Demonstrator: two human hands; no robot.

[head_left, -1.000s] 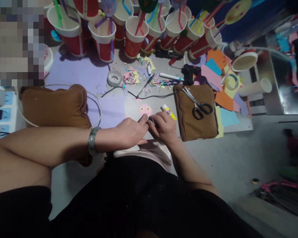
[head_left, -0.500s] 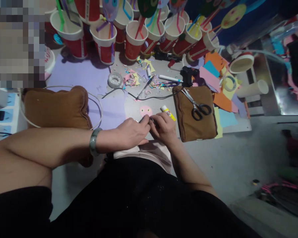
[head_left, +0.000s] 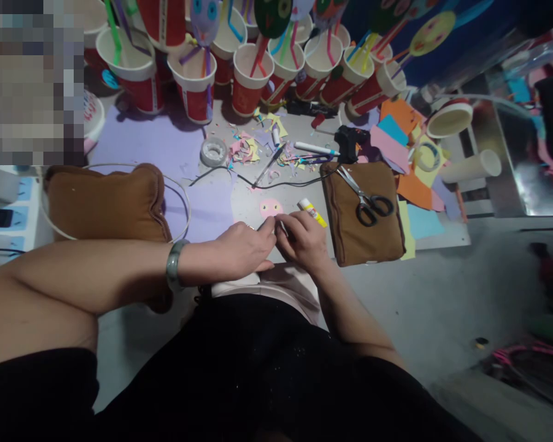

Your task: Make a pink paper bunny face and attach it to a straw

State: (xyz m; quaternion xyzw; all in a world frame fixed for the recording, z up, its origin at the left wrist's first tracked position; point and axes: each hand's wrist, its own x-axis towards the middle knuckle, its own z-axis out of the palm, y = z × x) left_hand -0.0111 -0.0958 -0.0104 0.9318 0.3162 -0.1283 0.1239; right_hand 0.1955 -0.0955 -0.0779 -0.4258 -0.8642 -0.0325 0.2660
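Observation:
My left hand (head_left: 242, 248), with a bracelet on its wrist, is closed at the near edge of the table. Its fingertips meet those of my right hand (head_left: 301, 239), which is curled in a pinch. Something small and dark shows between the fingers, too hidden to name. Just beyond the fingertips lies a pink paper face (head_left: 271, 207) with two eyes, its lower part covered by my fingers. A yellow glue stick (head_left: 314, 215) rests beside my right hand. Black-handled scissors (head_left: 367, 205) lie on a brown cushion (head_left: 359, 242) further right.
Red and white paper cups (head_left: 253, 83) holding straws and paper faces line the back. Paper scraps (head_left: 244, 150), a tape roll (head_left: 213, 151) and a white marker (head_left: 316, 148) lie mid-table. Another brown cushion (head_left: 101, 202) is at left; coloured paper (head_left: 394, 147) is piled right. A black cord (head_left: 290, 184) crosses the table.
The view has shifted very slightly. My hands stay together at the same spot, with only a small movement of the fingers.

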